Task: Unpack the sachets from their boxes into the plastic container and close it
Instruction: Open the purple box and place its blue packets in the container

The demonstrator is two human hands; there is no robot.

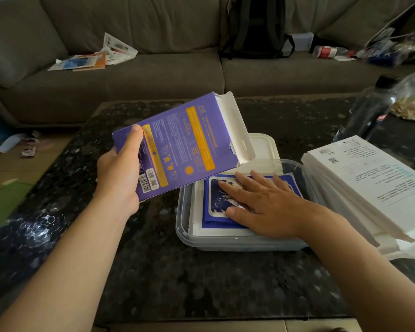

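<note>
The blue sachets [216,208] lie stacked inside the clear plastic container [185,236], which sits on the dark speckled table [177,283]. The right hand [261,204] rests flat on the top sachet, fingers straight. Just left and above, the left hand [120,173] grips a purple box [177,144] by its lower end, tilted, with the open flap over the container's far edge. Behind the container lies what looks like its white lid [264,147]. White boxes [364,183] are stacked beside it on the right.

clear rectangular plastic container [225,245] holds flat blue sachets [213,221] | white plastic lid [264,144] at 12 o'clock | stacked white cardboard boxes [369,178] at 3 | purple cardboard box [177,144] at 10
</note>
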